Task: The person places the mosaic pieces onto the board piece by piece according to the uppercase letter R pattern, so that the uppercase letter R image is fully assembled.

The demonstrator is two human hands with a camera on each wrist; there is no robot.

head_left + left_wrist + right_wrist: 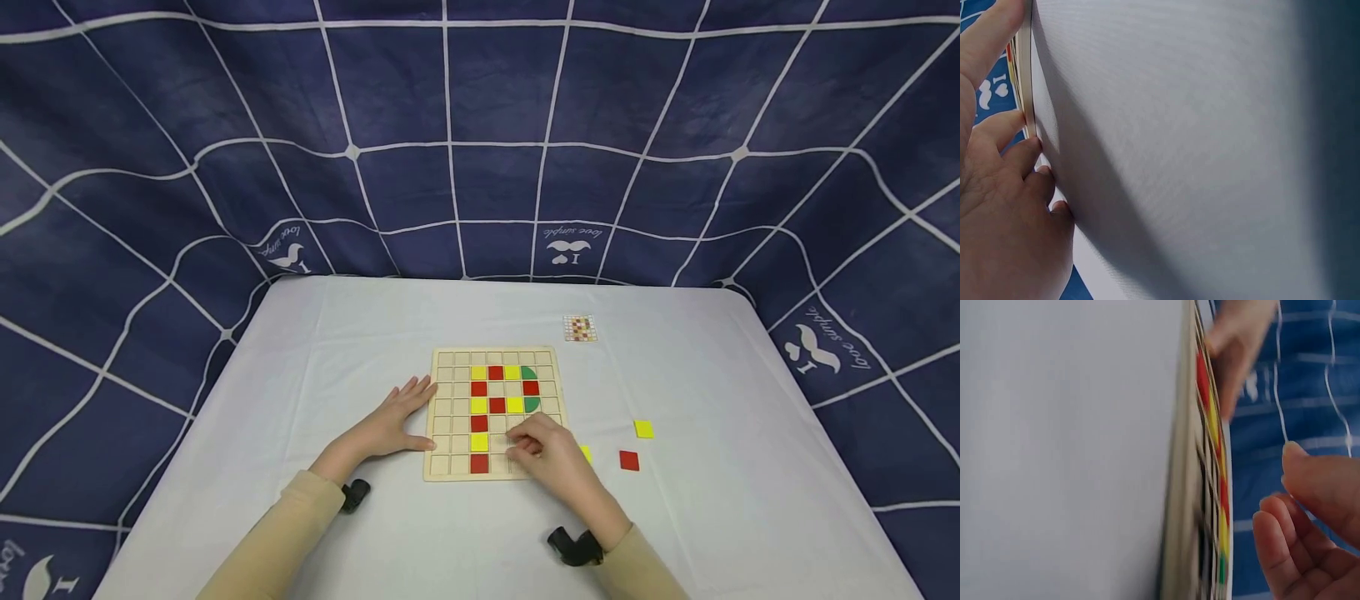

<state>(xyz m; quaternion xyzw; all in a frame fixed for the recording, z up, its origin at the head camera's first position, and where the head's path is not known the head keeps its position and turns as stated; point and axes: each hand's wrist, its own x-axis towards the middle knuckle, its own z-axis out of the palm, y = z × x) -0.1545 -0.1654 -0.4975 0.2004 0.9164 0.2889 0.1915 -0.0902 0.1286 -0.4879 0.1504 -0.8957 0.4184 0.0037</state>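
Observation:
A wooden grid board (442, 417) lies on the table. Red tiles (478, 423), yellow tiles (479, 442) and green quarter-round tiles (532, 405) fill some of its cells in the outline of a letter P. My left hand (386, 422) rests at the board's left edge, thumb and fingers spread; the left wrist view shows fingertips touching the board's side. Over the lower right part of the board is my right hand (551, 454), its fingers loosely bent. In the right wrist view thumb and fingers stand apart, with nothing visible between them.
Right of the board lie a loose yellow tile (644, 429) and a loose red tile (629, 461). Another yellow tile (586, 454) is partly hidden behind my right hand. A small printed pattern card (580, 328) lies beyond the board's far right corner. Blue checked cloth (495, 192) surrounds the table.

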